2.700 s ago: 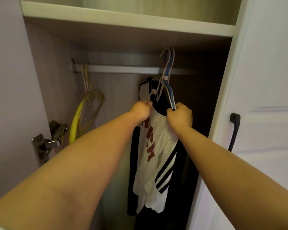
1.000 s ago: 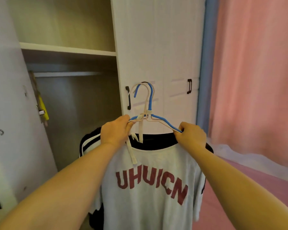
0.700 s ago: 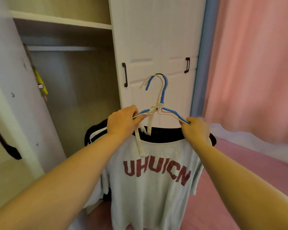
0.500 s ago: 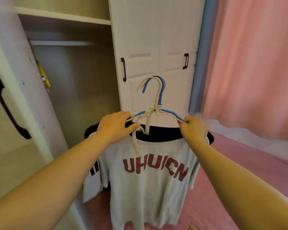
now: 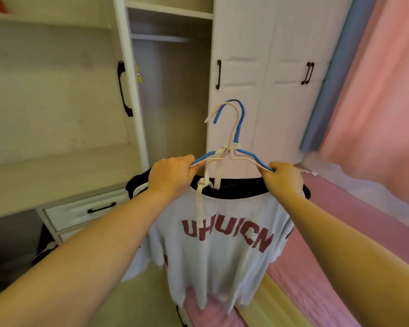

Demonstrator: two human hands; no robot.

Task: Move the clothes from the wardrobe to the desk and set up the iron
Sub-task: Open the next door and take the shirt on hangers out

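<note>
I hold up a white T-shirt (image 5: 222, 256) with dark red letters, hung on a blue hanger (image 5: 240, 128) bundled with a cream hanger. A black garment (image 5: 232, 188) hangs behind the shirt on the same bundle. My left hand (image 5: 172, 178) grips the hangers' left shoulder and my right hand (image 5: 283, 178) grips the right shoulder. The clothes hang free in the air in front of the open wardrobe (image 5: 172, 95). No iron is in view.
The wardrobe's open door (image 5: 128, 90) with a black handle stands at centre left. A desk (image 5: 45, 175) with a drawer (image 5: 85, 208) is at the left. A pink bed (image 5: 340, 232) lies at the right under a pink curtain (image 5: 383, 90).
I lifted the hangers with the clothes off the wardrobe rail and carried them out. My view has turned left, so the desk and drawer now show.
</note>
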